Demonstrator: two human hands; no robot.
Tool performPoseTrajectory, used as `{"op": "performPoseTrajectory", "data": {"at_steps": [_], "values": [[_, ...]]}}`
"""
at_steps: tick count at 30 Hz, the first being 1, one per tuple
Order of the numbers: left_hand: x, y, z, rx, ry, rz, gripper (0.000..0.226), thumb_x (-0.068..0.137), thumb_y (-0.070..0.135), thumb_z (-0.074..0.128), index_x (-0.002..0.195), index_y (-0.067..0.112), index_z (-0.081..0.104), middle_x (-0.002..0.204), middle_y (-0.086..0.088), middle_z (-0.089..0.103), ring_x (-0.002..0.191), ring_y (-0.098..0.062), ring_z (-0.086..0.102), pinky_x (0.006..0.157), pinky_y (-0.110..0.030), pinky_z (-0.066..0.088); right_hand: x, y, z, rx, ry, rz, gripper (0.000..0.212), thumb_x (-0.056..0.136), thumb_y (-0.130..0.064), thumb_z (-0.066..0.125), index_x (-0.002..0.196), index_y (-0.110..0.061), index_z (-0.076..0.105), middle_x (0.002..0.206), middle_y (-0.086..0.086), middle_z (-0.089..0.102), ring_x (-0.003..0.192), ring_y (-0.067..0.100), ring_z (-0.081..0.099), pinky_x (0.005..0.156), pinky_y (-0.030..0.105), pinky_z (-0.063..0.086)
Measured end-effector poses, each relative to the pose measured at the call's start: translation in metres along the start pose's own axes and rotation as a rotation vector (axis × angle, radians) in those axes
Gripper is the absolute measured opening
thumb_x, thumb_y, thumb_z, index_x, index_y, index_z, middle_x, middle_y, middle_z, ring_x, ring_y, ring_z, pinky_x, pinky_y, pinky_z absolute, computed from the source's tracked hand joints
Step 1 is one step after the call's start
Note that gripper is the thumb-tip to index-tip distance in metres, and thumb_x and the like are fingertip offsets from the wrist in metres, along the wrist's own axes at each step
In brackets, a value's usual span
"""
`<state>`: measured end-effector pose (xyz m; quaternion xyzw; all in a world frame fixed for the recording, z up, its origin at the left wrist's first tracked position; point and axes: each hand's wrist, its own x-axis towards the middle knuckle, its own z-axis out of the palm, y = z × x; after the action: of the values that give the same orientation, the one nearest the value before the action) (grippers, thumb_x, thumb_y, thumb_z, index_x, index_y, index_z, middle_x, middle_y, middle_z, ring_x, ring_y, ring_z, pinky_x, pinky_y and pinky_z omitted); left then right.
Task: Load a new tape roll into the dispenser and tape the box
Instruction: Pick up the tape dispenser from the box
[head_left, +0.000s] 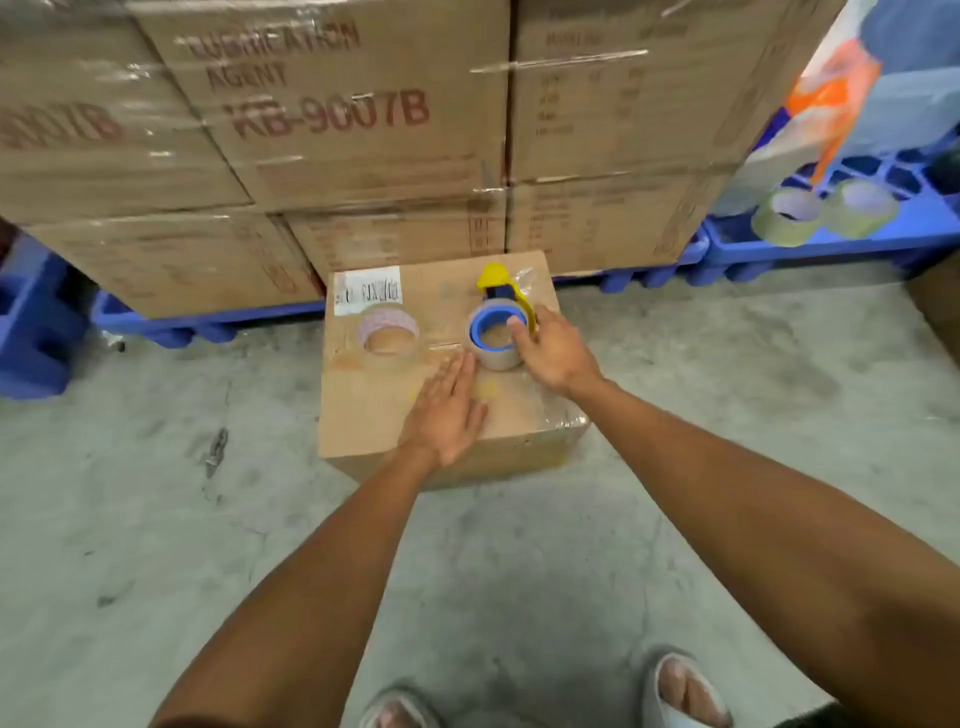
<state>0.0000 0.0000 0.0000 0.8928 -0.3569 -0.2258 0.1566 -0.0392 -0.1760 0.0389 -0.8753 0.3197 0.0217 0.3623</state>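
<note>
Box (410, 374) top: yellow dispenser (501, 288), blue-cored roll (493, 338).

One big brown box (332, 93) in the stack at the back has red letters that say "LUBRICATION AGENT" and "KB-9007B". The box to its left (67, 124) shows "9007B". The white sticker (368, 290) on the small box (395, 374) is too blurry to read.

The floor (156, 519) is grey concrete with dark marks and thin cracks. At the far side, big brown boxes (337, 119) wrapped in clear plastic sit on blue pallets (810, 249). At the far right stands something blurry, maybe bags (852, 93).
</note>
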Motion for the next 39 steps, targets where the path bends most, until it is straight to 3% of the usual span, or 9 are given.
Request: {"op": "performPoseTrajectory", "data": {"at_steps": [4, 8, 13, 19, 24, 27, 30, 34, 39], "values": [[0.011, -0.011, 0.017, 0.142, 0.115, 0.038, 0.066, 0.103, 0.042, 0.031, 0.159, 0.013, 0.010, 0.168, -0.004, 0.004, 0.156, -0.018, 0.003, 0.125, -0.034, 0.001, 0.023, 0.007, 0.016, -0.011, 0.095, 0.030, 0.056, 0.095, -0.054, 0.040, 0.122, -0.010, 0.062, 0.127, 0.019, 0.061, 0.120, 0.038, 0.056, 0.096, 0.046, 0.048], [0.013, -0.011, 0.019, 0.095, 0.147, 0.059, 0.062, 0.102, 0.039, 0.037, 0.157, 0.013, 0.022, 0.166, -0.004, 0.018, 0.154, -0.019, 0.013, 0.124, -0.032, 0.007, 0.030, 0.013, 0.022, -0.015, 0.144, 0.021, 0.048, 0.102, -0.037, 0.032, 0.127, -0.006, 0.060, 0.135, 0.023, 0.058, 0.126, 0.040, 0.052, 0.100, 0.044, 0.042], [0.027, 0.002, 0.005, -0.315, 0.272, -0.037, 0.060, 0.095, 0.048, 0.022, 0.127, 0.014, 0.060, 0.137, -0.010, 0.060, 0.130, -0.030, 0.051, 0.112, -0.044, 0.036, 0.021, 0.018, 0.022, 0.005, 0.203, -0.038, 0.046, 0.103, -0.037, 0.029, 0.130, -0.014, 0.057, 0.132, 0.020, 0.062, 0.125, 0.041, 0.051, 0.097, 0.045, 0.042], [0.039, 0.035, -0.016, -0.678, 0.347, -0.227, 0.029, 0.096, 0.032, 0.048, 0.118, 0.016, 0.060, 0.111, -0.010, 0.069, 0.104, -0.032, 0.065, 0.097, -0.048, 0.052, 0.006, 0.014, 0.018, 0.123, 0.221, -0.114, 0.041, 0.102, -0.036, 0.035, 0.134, -0.022, 0.057, 0.129, 0.015, 0.065, 0.123, 0.040, 0.053, 0.100, 0.041, 0.039], [0.045, 0.043, -0.022, -0.926, 0.402, -0.213, 0.030, 0.102, 0.010, 0.040, 0.127, 0.015, 0.057, 0.105, -0.008, 0.062, 0.070, -0.023, 0.065, 0.081, -0.045, 0.062, 0.008, 0.020, 0.004, 0.591, 0.092, -0.115, 0.034, 0.090, -0.031, 0.066, 0.123, -0.023, 0.063, 0.112, 0.004, 0.074, 0.101, 0.020, 0.069, 0.089, 0.032, 0.052], [0.044, 0.040, -0.030, -0.844, 0.483, -0.155, 0.032, 0.101, 0.007, 0.039, 0.123, 0.016, 0.059, 0.103, -0.002, 0.063, 0.080, -0.019, 0.064, 0.071, -0.026, 0.057, 0.009, 0.024, -0.010, 0.838, -0.049, -0.137, 0.035, 0.083, -0.011, 0.075, 0.115, -0.022, 0.064, 0.098, 0.000, 0.072, 0.085, 0.017, 0.065, 0.083, 0.035, 0.050], [0.046, 0.031, -0.036, -0.750, 0.518, -0.114, 0.032, 0.102, 0.010, 0.040, 0.125, 0.017, 0.061, 0.114, 0.000, 0.067, 0.105, -0.022, 0.061, 0.087, -0.029, 0.046, 0.005, 0.024, -0.023, 0.875, -0.147, -0.162, 0.048, 0.081, 0.007, 0.061, 0.111, -0.031, 0.064, 0.084, 0.000, 0.063, 0.081, 0.024, 0.056, 0.082, 0.040, 0.047], [0.044, 0.041, -0.043, -0.708, 0.593, -0.019, 0.036, 0.102, 0.009, 0.038, 0.128, 0.018, 0.061, 0.117, 0.006, 0.066, 0.110, -0.016, 0.059, 0.098, -0.030, 0.046, 0.000, 0.011, -0.026, 0.732, -0.066, -0.144, 0.045, 0.089, 0.006, 0.055, 0.096, -0.038, 0.058, 0.084, -0.004, 0.054, 0.083, 0.020, 0.054, 0.083, 0.039, 0.050], [0.040, 0.045, -0.048, -0.663, 0.656, 0.100, 0.037, 0.103, 0.008, 0.036, 0.126, 0.018, 0.063, 0.116, 0.009, 0.065, 0.110, -0.011, 0.057, 0.097, -0.027, 0.045, 0.007, 0.012, -0.018, 0.693, 0.006, -0.119, 0.041, 0.082, 0.006, 0.056, 0.108, -0.027, 0.057, 0.074, -0.003, 0.049, 0.078, 0.019, 0.052, 0.096, 0.050, 0.053]]}}
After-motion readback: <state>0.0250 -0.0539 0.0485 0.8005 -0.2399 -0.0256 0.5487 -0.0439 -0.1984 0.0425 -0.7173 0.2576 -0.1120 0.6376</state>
